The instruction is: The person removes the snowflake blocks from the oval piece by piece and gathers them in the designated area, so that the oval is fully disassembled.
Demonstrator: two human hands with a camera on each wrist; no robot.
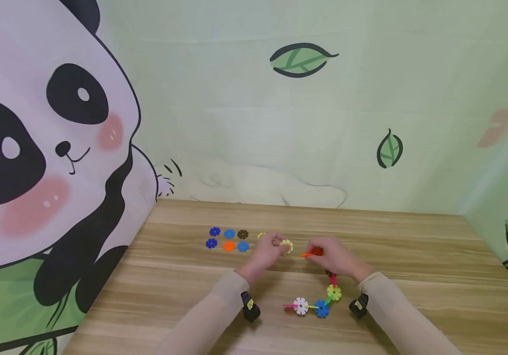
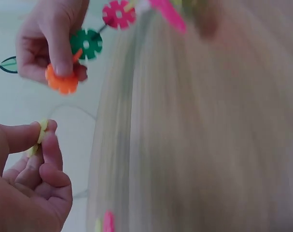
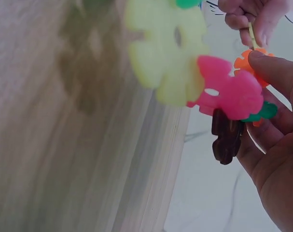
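My left hand [image 1: 266,252] pinches a pale yellow notched disc [image 1: 287,246] between thumb and fingers, edge-on in the left wrist view. Across a small gap, my right hand [image 1: 334,256] grips an orange notched disc [image 2: 63,83] at the end of a chain of interlocked discs. Beside the orange one a green disc [image 2: 86,44] is joined on. In the right wrist view, a dark brown disc [image 3: 227,137], a pink disc [image 3: 230,92] and a yellow disc [image 3: 165,53] follow. The chain curves toward me through a blue disc [image 1: 321,309] and a white disc [image 1: 300,306] to a pink end piece [image 1: 289,305].
Left of my left hand, loose discs lie in two rows on the wooden table [image 1: 169,276]: several blue, a brown [image 1: 242,234] and an orange one [image 1: 228,246]. Another yellow disc [image 1: 261,235] is partly behind the left hand. A printed backdrop [image 1: 236,123] rises behind the table.
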